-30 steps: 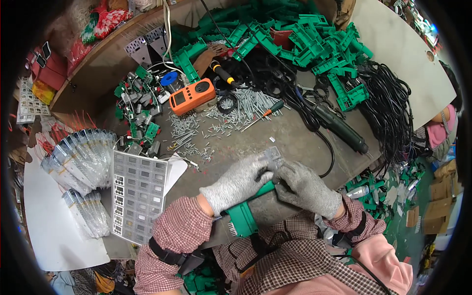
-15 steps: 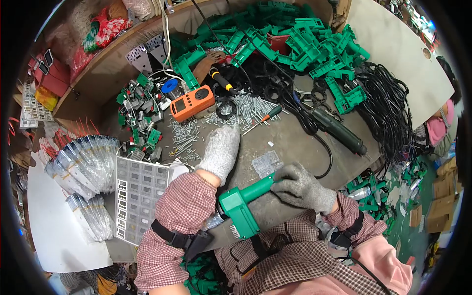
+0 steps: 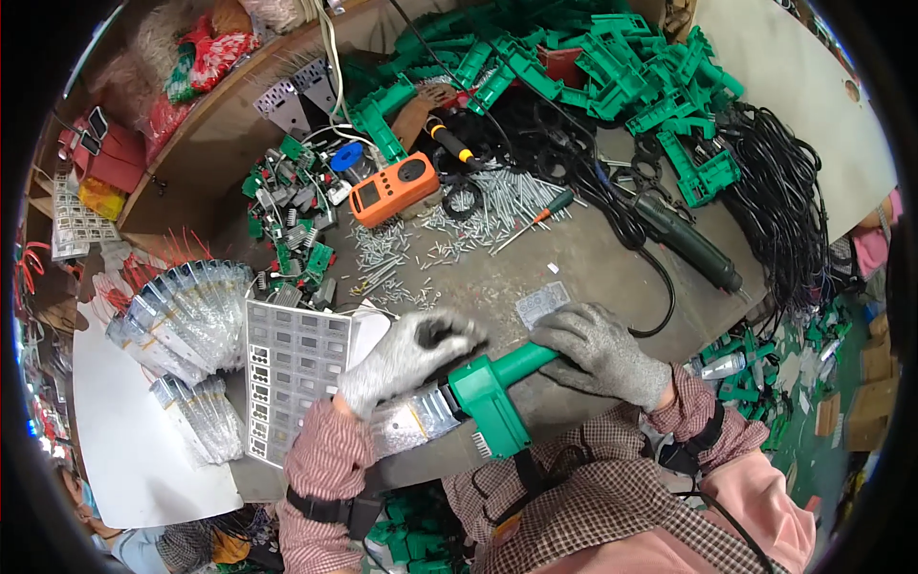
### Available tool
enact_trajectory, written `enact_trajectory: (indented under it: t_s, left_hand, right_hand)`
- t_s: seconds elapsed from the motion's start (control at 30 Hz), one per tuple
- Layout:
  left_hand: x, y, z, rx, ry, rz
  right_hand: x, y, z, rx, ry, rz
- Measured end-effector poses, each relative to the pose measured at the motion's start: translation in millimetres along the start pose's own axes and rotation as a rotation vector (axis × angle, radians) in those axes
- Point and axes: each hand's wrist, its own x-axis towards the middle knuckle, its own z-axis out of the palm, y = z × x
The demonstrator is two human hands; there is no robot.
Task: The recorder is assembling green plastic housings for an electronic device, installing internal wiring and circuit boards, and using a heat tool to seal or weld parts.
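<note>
While right hand [image 3: 604, 356] closes over green housing's [image 3: 492, 407] handle, left hand [image 3: 406, 356], half-curled, contents unclear, hovers left of it; one-ended grip might let housing twist.

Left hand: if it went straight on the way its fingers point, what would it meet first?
Probably the small translucent plate on the table. The right hand sits close to that line, and the left hand's height is unclear.

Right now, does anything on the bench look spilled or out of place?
Loose screws lie strewn beside the orange meter, directly on the bench, so they look spilled; no obvious damage to the green plastic housing.
</note>
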Motion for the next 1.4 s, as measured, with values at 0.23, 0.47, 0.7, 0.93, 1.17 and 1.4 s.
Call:
enact_trajectory:
  t_s: [0.23, 0.47, 0.7, 0.93, 1.17, 1.4]
  left_hand:
    - [-22.4, 3.5, 6.2, 0.306, 0.032, 0.141]
    - [-43.3, 6.8, 18.7, 0.646, 0.065, 0.278]
    - [-12.3, 26.7, 20.2, 0.869, 0.184, 0.207]
    - [170.8, 16.2, -10.8, 1.126, 0.532, -0.11]
    - [180.7, 55.7, -8.5, 0.78, 0.505, -0.362]
    - [187.2, 46.7, -6.9, 0.897, 0.486, -0.349]
  right_hand:
    - [6.8, -0.6, 0.5, -0.015, -0.007, -0.035]
    - [5.2, -4.4, 1.7, -0.061, -0.04, -0.005]
    - [87.7, 42.6, -38.5, -0.072, 0.172, 0.199]
    - [186.9, 88.9, -3.5, -0.275, -0.175, 0.506]
    - [153.2, 99.6, -19.7, 0.121, 0.256, 0.423]
    - [59.4, 86.9, -38.2, 0.211, 0.002, 0.24]
